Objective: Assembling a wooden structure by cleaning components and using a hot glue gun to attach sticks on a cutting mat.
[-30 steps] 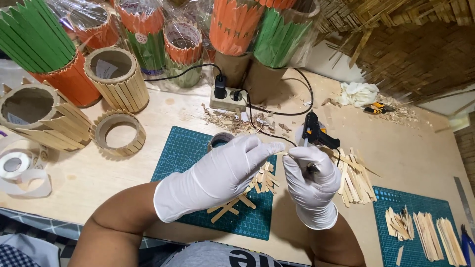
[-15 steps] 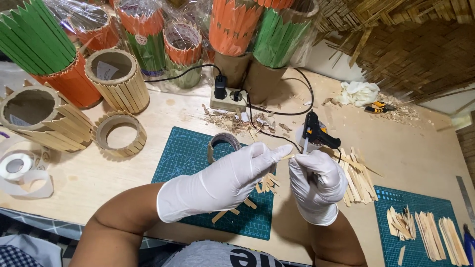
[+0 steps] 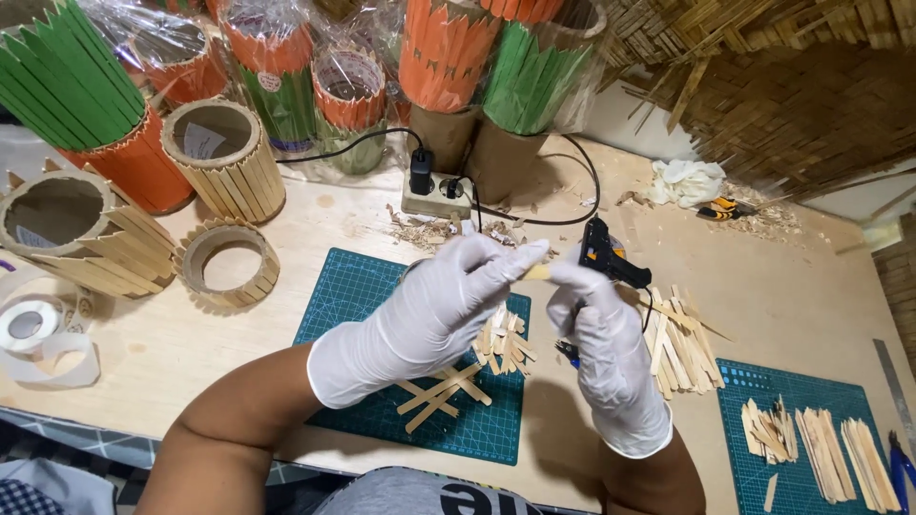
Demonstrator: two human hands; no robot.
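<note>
Both my hands wear white gloves and meet above a green cutting mat [image 3: 355, 286]. My left hand [image 3: 429, 315] and my right hand [image 3: 603, 329] each pinch one end of a short wooden stick [image 3: 537, 273]. A black glue gun [image 3: 607, 256] stands just behind my right fingers. A small blue tip [image 3: 568, 353] shows under my right palm. Below the hands on the mat lie a heap of short stick pieces [image 3: 504, 345] and a crossed frame of sticks [image 3: 441, 391].
Stick-clad cardboard rings and tubes [image 3: 227, 265] stand at the left, with green and orange wrapped ones [image 3: 86, 105] behind. A power strip [image 3: 434, 195] with cables sits at the back. Loose sticks [image 3: 682, 348] and a second mat [image 3: 821, 443] with sorted sticks lie right. Tape rolls [image 3: 33, 329] sit far left.
My hands have drawn closer together and lifted slightly, with the stick now held between both. My left hand now hides the small ring on the mat.
</note>
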